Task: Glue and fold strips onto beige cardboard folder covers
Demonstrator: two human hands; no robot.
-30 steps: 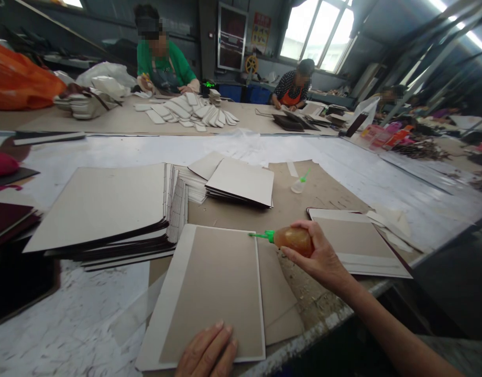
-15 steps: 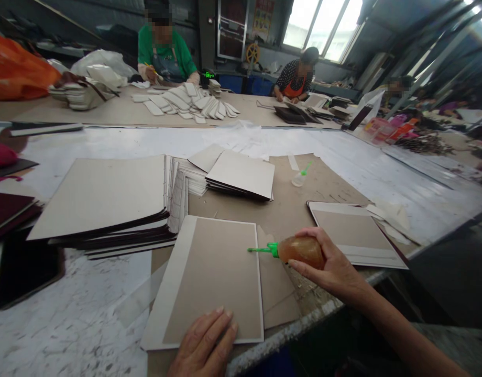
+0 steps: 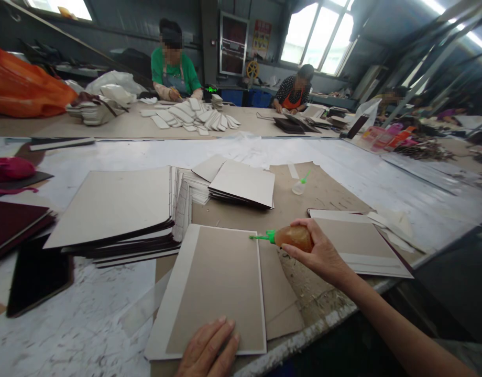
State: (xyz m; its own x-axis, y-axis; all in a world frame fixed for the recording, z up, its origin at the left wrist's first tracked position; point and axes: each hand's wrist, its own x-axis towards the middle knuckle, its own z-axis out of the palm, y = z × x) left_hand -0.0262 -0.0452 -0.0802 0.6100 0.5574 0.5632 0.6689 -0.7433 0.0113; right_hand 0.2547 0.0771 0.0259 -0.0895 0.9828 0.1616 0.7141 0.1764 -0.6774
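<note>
My right hand [image 3: 319, 255] is wrapped round a squeeze bottle [image 3: 294, 238] of amber liquid, tipped on its side. Its thin green nozzle points left, with the tip at the upper right edge of a flat panel [image 3: 217, 288]. The panel is brown-grey with a pale border and a wider pale strip on its left. My left hand [image 3: 210, 348] lies flat on the panel's lower edge, fingers stretched out. Right of my right hand is a similar panel [image 3: 351, 238], on top of a dark-edged piece. Whether liquid leaves the nozzle cannot be made out.
A tall stack of pale sheets [image 3: 119, 204] stands to the left, a smaller stack [image 3: 244, 180] behind. A small clear bottle [image 3: 298, 187] with a green nozzle stands farther back. A dark phone-like slab [image 3: 40, 275] lies at left. Two people [image 3: 176, 73] work across the table.
The view has tilted up slightly, shifting the scene. My right hand and the bottle have moved a little up along the panel's right edge. My left hand stays on the panel.
</note>
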